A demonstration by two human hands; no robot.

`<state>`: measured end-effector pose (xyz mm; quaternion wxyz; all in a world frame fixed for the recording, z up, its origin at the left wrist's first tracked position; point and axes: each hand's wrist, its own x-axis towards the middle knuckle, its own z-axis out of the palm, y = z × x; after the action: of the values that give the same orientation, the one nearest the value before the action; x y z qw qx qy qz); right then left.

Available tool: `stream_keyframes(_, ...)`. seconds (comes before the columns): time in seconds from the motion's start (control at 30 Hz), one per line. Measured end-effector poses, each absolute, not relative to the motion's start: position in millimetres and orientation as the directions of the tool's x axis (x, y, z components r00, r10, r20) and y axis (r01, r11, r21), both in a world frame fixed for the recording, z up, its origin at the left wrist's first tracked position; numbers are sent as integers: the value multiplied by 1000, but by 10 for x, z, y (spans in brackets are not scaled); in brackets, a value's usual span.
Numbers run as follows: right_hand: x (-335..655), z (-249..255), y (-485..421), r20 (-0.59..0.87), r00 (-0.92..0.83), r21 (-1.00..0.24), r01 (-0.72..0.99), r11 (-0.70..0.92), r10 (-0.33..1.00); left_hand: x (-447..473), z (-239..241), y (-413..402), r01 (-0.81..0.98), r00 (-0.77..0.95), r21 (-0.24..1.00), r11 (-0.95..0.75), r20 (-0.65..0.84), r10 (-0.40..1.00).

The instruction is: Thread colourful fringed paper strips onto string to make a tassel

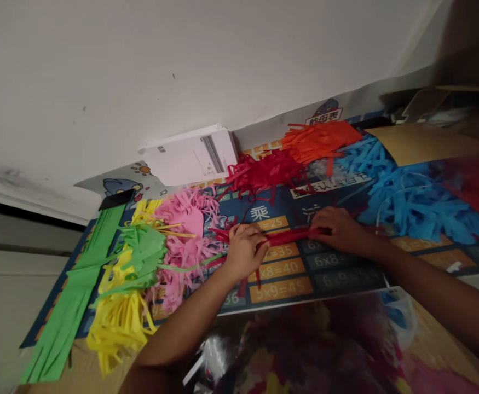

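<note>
My left hand (245, 250) is closed around one end of a bundle of red paper strips (285, 237). Gripping the bundle's other end, my right hand (338, 229) is also closed. The strips stretch flat between both hands over a blue multiplication-table mat (325, 268). Loose red strip ends hang below my left hand. A pile of fringed red paper (264, 172) lies just beyond my hands.
Fringed paper piles surround the mat: pink (184, 230), yellow (118, 317), green (87, 268), orange (317, 139), blue (411, 191). A white box (190, 156) leans on the wall. A black phone (116, 199) lies at the left. A plastic bag (305, 350) of coloured scraps sits near me.
</note>
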<state>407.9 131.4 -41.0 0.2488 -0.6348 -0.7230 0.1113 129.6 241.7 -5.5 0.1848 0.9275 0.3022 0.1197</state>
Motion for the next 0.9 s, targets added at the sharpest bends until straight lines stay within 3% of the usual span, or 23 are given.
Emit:
stream_keyframes(0.27, 3963, -365, 1332, 179, 53, -478, 878, 40, 982, 1376, -60, 2459, 586, 751, 381, -715, 76, 656)
stream_keyframes(0.73, 3937, -384, 1324, 227, 37, -375, 926, 52, 973, 1400, -116, 2491, 563, 768, 317, -763, 139, 625)
stream_keyframes(0.9, 3894, -404, 1339, 219, 103, -378, 926, -13, 970, 1398, -133, 2527, 550, 769, 280, -787, 198, 608)
